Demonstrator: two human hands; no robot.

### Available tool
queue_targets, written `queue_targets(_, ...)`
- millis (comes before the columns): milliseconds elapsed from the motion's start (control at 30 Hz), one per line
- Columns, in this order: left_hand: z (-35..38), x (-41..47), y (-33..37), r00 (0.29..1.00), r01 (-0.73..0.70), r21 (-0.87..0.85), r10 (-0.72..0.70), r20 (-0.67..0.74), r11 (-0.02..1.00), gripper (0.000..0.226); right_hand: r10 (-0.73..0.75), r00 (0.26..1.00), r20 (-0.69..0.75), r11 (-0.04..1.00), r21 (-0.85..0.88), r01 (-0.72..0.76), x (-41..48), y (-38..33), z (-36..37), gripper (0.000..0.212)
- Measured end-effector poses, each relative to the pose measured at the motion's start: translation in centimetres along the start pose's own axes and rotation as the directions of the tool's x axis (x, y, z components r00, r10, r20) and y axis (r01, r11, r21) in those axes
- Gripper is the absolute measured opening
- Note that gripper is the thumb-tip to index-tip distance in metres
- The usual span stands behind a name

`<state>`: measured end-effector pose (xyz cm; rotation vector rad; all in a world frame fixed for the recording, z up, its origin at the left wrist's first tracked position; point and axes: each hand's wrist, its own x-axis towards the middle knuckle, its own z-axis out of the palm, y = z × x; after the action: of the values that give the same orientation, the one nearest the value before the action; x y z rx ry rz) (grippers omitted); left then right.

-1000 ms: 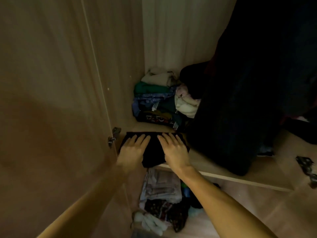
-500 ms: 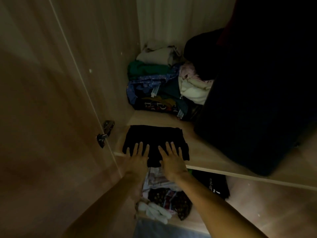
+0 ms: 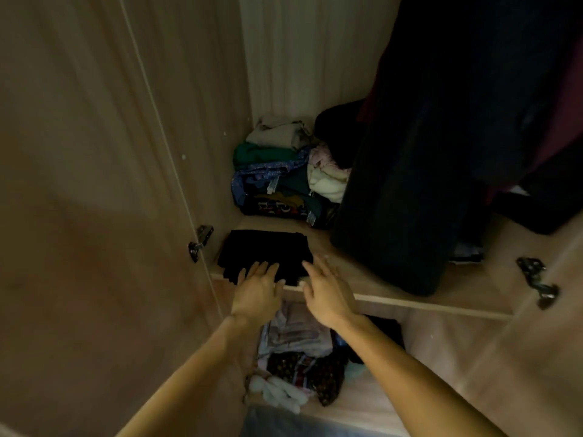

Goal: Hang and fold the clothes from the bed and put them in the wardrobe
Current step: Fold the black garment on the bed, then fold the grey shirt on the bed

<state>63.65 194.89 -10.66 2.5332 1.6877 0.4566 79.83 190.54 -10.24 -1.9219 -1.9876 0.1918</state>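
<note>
Wardrobe (image 3: 94, 152) interior, dim light, pale wood-grain panels. Dark hanging garments (image 3: 441, 152) fill the right side; their folds and colours cannot be made out. A mixed stack of folded clothes (image 3: 277, 181) sits in the back corner of the shelf (image 3: 394, 298). The folded black garment (image 3: 265, 257), soft and rectangular, lies flat at the shelf's front left edge. Left hand (image 3: 257, 291) fingers spread, tips touching its near edge; right hand (image 3: 326, 291) fingers spread just beside its right corner, gripping nothing.
</note>
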Motion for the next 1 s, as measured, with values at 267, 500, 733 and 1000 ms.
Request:
queue_targets(267, -5.0, -13.1, 6.1, 0.982, -0.096, -0.135, 0.072, -0.174, 0.986, 0.051, -0.002, 0.984, -0.180, 0.996, 0.092, 0.019, -14.3, 0.2, -5.1, 0.043)
queue_targets(500, -5.8, -22.1, 11.2, 0.986, -0.149, -0.187, 0.131, -0.106, 0.971, 0.064, 0.077, 0.972, -0.223, 0.978, 0.207, -0.030, -25.5, 0.4, -7.4, 0.041)
queue_targets(733, -6.2, -29.4, 15.9, 0.962, -0.269, -0.382, 0.265, -0.065, 0.884, 0.057, 0.233, 0.897, -0.376, 0.962, 0.224, -0.156, -36.1, 0.0, -8.4, 0.034)
queue_targets(1000, -4.6, -37.4, 18.1, 0.846, -0.475, -0.503, 0.532, -0.036, 0.722, 0.056, 0.496, 0.742, -0.452, 0.868, 0.241, -0.434, -50.4, -3.1, -5.5, 0.032)
